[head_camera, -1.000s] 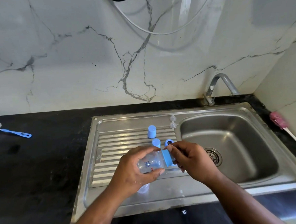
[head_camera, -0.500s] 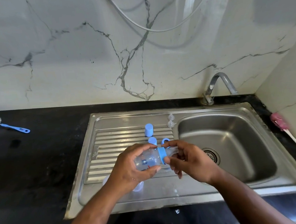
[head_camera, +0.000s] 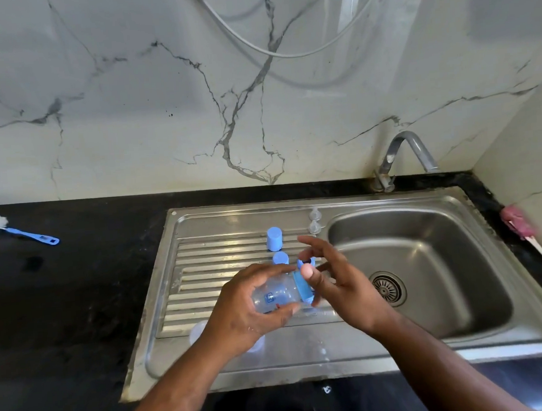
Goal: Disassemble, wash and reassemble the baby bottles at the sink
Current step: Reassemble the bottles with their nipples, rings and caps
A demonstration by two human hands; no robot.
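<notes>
Sink (head_camera: 157,312) is set into the black desk (head_camera: 78,315), towards its right edge, with the ribbed drainboard (head_camera: 204,275) on the left and the basin (head_camera: 444,276) on the right. The clear baby bottle (head_camera: 276,298) is held on its side just above the drainboard, near the front edge of the desk, neck pointing towards the basin. Left hand (head_camera: 238,307): grip clamped round the bottle body, fingers over the top, thumb underneath. Right hand (head_camera: 342,283): grip on the blue collar ring (head_camera: 302,288) at the bottle neck, with the thumb tip on the ring's upper edge and a finger curled under its lower edge. Index finger is lifted clear. Behind the hands on the drainboard are an upright blue cap (head_camera: 274,238), a second blue cap (head_camera: 280,258) just in front of it, and a loose blue ring (head_camera: 305,262) partly hidden by the thumb. Two clear teats (head_camera: 315,227) sit at the back of the drainboard beside the basin. A second clear bottle (head_camera: 197,331) lies under the left wrist, mostly hidden. A blue-handled brush (head_camera: 24,233) lies at the desk's left edge and a pink-headed brush (head_camera: 518,223) at its right edge. The tap (head_camera: 400,151) stands at the back edge.
</notes>
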